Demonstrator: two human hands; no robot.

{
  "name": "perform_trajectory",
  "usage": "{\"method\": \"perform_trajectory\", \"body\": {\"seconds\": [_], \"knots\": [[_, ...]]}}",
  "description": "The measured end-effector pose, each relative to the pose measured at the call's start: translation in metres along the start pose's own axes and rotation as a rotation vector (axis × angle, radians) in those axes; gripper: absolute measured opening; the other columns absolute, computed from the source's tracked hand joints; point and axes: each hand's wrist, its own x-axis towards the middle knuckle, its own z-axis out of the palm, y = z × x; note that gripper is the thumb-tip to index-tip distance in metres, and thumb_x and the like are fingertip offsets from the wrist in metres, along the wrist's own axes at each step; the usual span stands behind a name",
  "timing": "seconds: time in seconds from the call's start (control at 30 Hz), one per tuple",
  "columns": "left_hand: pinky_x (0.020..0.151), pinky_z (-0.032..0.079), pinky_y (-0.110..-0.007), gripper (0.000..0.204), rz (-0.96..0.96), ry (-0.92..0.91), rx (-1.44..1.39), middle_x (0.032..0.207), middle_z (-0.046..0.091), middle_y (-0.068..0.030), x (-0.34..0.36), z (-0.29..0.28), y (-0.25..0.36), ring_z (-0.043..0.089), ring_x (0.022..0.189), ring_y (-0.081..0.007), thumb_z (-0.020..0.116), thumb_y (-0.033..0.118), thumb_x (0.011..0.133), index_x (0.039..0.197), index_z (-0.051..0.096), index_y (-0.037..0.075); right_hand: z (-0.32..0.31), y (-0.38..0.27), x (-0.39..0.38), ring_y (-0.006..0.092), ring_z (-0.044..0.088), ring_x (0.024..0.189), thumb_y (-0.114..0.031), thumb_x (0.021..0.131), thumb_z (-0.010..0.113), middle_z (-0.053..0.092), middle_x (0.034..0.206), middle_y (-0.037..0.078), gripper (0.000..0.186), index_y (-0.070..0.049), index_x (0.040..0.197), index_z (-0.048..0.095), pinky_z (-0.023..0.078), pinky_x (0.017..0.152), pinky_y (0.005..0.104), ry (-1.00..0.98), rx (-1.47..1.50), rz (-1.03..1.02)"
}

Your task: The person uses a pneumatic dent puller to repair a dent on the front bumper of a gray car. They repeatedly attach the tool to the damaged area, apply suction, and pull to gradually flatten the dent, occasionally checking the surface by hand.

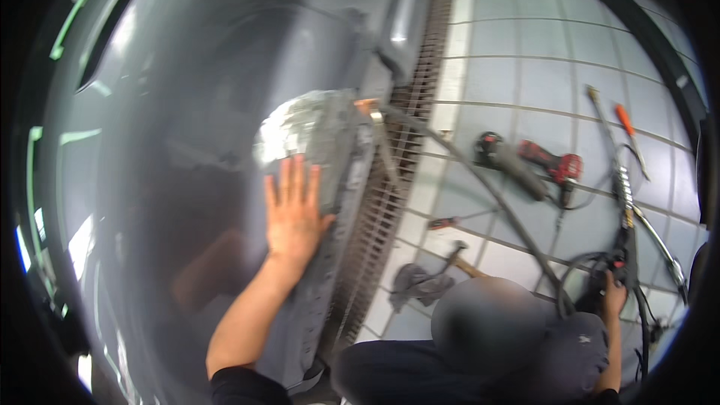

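My left hand (pixel 292 217) lies flat with fingers spread on a dark grey car body panel (pixel 217 97), its fingertips at the lower edge of a shiny bare-metal patch (pixel 304 124). Low on the right, my right hand (pixel 615 296) is closed around a black tool with a cable (pixel 592 285); its exact kind is unclear. A long dark bar (pixel 495 199) slants from the sill beside the patch down toward my knee. An orange-ended piece (pixel 367 107) sits at the sill's edge, blurred.
A floor grate (pixel 397 157) runs along the car. On the tiled floor lie a red-and-black cordless drill (pixel 555 165), a black cylindrical power tool (pixel 510 165), a hammer (pixel 454 255), a grey cloth (pixel 420 285), an orange-handled screwdriver (pixel 626 121) and a long metal rod tool (pixel 622 180).
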Motion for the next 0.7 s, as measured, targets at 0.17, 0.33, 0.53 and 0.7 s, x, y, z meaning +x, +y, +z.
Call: {"method": "perform_trajectory", "body": {"seconds": [0.17, 0.33, 0.53, 0.7], "knots": [[0.114, 0.018, -0.056, 0.091, -0.003, 0.004, 0.022, 0.154, 0.021, -0.0182, -0.027, 0.002, -0.005, 0.016, 0.143, -0.0347, 0.072, 0.046, 0.075, 0.147, 0.031, 0.008, 0.0, 0.016, 0.041, 0.0231, 0.064, 0.071, -0.045, 0.078, 0.074, 0.067, 0.082, 0.013, 0.055, 0.009, 0.086, 0.065, 0.051, 0.064, 0.0391, 0.058, -0.28, 0.057], [0.114, 0.017, -0.055, 0.088, -0.039, -0.038, 0.013, 0.155, 0.018, -0.0154, -0.047, 0.012, -0.005, 0.014, 0.144, -0.0319, 0.07, 0.046, 0.077, 0.147, 0.03, 0.01, 0.014, -0.004, 0.034, 0.0226, 0.062, 0.073, -0.026, 0.08, 0.067, 0.067, 0.084, 0.009, 0.036, 0.006, 0.097, 0.065, 0.05, 0.07, 0.0358, 0.057, 0.094, 0.106], [0.114, 0.015, -0.058, 0.086, -0.014, 0.099, 0.027, 0.155, 0.018, -0.0162, 0.001, 0.004, -0.007, 0.012, 0.145, -0.0329, 0.068, 0.05, 0.078, 0.147, 0.032, 0.013, 0.002, -0.021, 0.037, 0.0185, 0.065, 0.069, -0.019, 0.083, 0.06, 0.066, 0.084, 0.006, 0.019, -0.004, 0.094, 0.062, 0.054, 0.061, 0.0275, -0.224, 0.898, 0.17], [0.115, 0.013, -0.057, 0.087, -0.044, 0.105, 0.061, 0.156, 0.015, -0.0131, 0.009, 0.002, -0.004, 0.009, 0.145, -0.0321, 0.065, 0.052, 0.079, 0.149, 0.028, 0.015, -0.026, -0.017, 0.005, 0.0166, 0.062, 0.068, -0.02, 0.084, 0.06, 0.064, 0.08, 0.002, 0.016, -0.008, 0.095, 0.06, 0.051, 0.062, 0.0263, -0.31, 0.925, 0.153]]}}
